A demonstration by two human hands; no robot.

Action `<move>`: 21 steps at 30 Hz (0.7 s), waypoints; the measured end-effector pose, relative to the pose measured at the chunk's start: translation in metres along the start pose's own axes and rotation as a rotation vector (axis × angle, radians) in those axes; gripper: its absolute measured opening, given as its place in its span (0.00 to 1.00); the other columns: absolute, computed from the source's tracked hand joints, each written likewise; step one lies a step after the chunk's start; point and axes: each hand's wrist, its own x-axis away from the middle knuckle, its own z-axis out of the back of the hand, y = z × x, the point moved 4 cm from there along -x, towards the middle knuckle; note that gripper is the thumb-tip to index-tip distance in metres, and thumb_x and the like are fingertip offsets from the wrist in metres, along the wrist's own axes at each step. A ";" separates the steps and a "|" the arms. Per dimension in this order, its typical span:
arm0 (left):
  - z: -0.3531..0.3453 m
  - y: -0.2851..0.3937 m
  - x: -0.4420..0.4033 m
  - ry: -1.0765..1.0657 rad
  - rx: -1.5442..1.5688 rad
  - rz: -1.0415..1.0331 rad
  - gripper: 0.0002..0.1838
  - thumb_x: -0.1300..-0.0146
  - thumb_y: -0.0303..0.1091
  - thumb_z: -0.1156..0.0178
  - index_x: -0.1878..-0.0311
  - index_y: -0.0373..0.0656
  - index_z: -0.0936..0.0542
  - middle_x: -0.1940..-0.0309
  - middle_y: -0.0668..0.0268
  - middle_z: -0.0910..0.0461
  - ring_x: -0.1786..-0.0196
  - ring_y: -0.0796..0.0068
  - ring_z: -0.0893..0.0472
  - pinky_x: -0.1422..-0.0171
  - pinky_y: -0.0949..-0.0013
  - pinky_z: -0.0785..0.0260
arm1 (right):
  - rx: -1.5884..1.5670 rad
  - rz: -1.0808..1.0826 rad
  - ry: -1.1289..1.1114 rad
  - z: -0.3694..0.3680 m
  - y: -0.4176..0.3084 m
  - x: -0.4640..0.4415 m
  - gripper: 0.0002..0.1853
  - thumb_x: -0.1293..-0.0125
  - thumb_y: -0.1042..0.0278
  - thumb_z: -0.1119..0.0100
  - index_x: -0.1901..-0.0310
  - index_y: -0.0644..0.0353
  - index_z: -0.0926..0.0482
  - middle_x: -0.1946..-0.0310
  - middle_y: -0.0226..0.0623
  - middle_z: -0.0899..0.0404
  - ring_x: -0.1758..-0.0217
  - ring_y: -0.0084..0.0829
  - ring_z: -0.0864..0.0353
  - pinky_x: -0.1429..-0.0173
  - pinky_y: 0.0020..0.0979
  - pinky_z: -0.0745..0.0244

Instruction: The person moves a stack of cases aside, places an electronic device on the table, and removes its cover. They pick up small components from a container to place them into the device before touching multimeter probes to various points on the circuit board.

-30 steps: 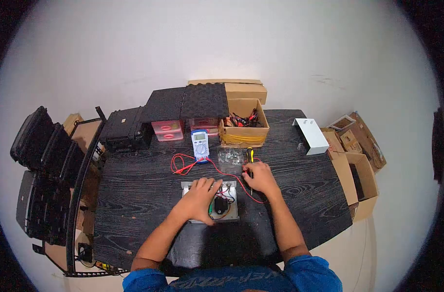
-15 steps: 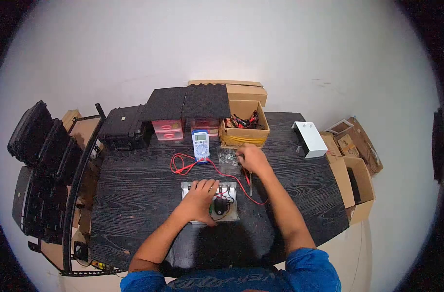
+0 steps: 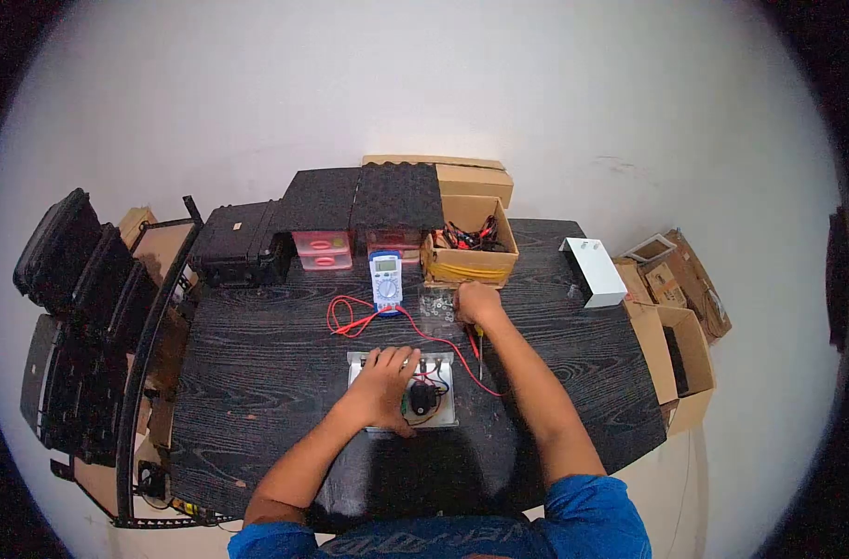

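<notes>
Centrally: one open metal box [image 3: 446, 415], near the front edge of a black wood-grain table [image 3: 275, 363], holding wires [image 3: 435, 379] and a black round part [image 3: 425, 400]; it is the hub for all clock directions below. Left hand [image 3: 383, 387], laid over the box's nine o'clock half, fingers apart and grasping it from far edge to near edge, thumb at the latter. At one o'clock, a clear bag [image 3: 436, 306] of small metal pieces. Right hand [image 3: 478, 303], just beside and partly over the bag's right side, fingers curled downward; whether they pinch anything cannot be told. At two o'clock, a screwdriver [image 3: 481, 354], handle partly hidden under the right hand. At twelve, a blue-and-white meter [image 3: 387, 279], red lead [image 3: 463, 362] trailing toward two. At eleven, clear-and-pink drawers [image 3: 324, 258] beneath a black sheet [image 3: 320, 198]. At one, beyond the bag, a taped carton [image 3: 463, 272] of cables [image 3: 471, 236]. At two, farther off, a white metal cover [image 3: 603, 270]. Toward ten, a black case [image 3: 243, 244].
</notes>
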 end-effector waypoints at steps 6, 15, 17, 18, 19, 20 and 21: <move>-0.001 -0.001 0.001 0.017 0.018 -0.014 0.78 0.73 0.68 0.16 0.21 0.29 0.39 0.25 0.46 0.33 0.22 0.45 0.35 0.17 0.41 0.48 | -0.010 -0.015 0.096 0.018 -0.009 0.013 0.10 0.44 0.66 0.29 0.60 0.54 0.08 0.56 0.50 0.09 0.51 0.50 0.08 0.46 0.49 0.13; -0.001 -0.001 0.000 0.001 -0.018 -0.009 0.79 0.73 0.71 0.17 0.21 0.28 0.39 0.26 0.45 0.33 0.23 0.45 0.35 0.18 0.42 0.48 | 0.173 0.209 0.592 0.029 -0.033 0.011 0.11 0.35 0.66 0.40 0.64 0.60 0.09 0.61 0.41 0.13 0.52 0.41 0.13 0.54 0.44 0.14; -0.001 -0.001 0.000 -0.003 -0.017 -0.011 0.79 0.73 0.71 0.17 0.21 0.28 0.39 0.26 0.45 0.33 0.23 0.45 0.35 0.18 0.42 0.48 | 0.191 0.240 0.583 0.029 -0.037 0.011 0.11 0.35 0.65 0.39 0.65 0.60 0.09 0.62 0.40 0.13 0.53 0.41 0.13 0.55 0.44 0.14; 0.000 0.000 0.000 -0.005 -0.016 -0.010 0.79 0.73 0.71 0.17 0.21 0.28 0.39 0.26 0.45 0.33 0.23 0.45 0.35 0.18 0.43 0.48 | 0.189 0.251 0.539 0.026 -0.038 0.008 0.11 0.35 0.65 0.40 0.65 0.60 0.09 0.62 0.41 0.12 0.53 0.41 0.12 0.55 0.44 0.13; 0.001 0.001 0.000 -0.008 -0.015 -0.008 0.79 0.73 0.71 0.18 0.21 0.28 0.40 0.26 0.45 0.33 0.23 0.45 0.35 0.18 0.43 0.48 | 0.187 0.262 0.495 0.024 -0.039 0.005 0.12 0.35 0.65 0.40 0.65 0.60 0.09 0.62 0.42 0.11 0.54 0.42 0.11 0.55 0.44 0.13; 0.002 0.001 0.000 0.003 -0.013 -0.006 0.79 0.73 0.68 0.16 0.21 0.28 0.40 0.26 0.45 0.33 0.23 0.45 0.35 0.18 0.43 0.47 | 0.160 0.269 0.425 0.019 -0.039 0.002 0.11 0.34 0.66 0.40 0.65 0.59 0.08 0.62 0.42 0.10 0.55 0.42 0.09 0.56 0.45 0.12; 0.002 0.001 0.000 0.014 -0.011 -0.005 0.78 0.74 0.66 0.15 0.21 0.28 0.40 0.27 0.45 0.33 0.24 0.44 0.34 0.18 0.44 0.46 | 0.133 0.275 0.354 0.014 -0.041 -0.001 0.11 0.34 0.66 0.40 0.65 0.59 0.08 0.63 0.43 0.10 0.56 0.43 0.08 0.56 0.45 0.12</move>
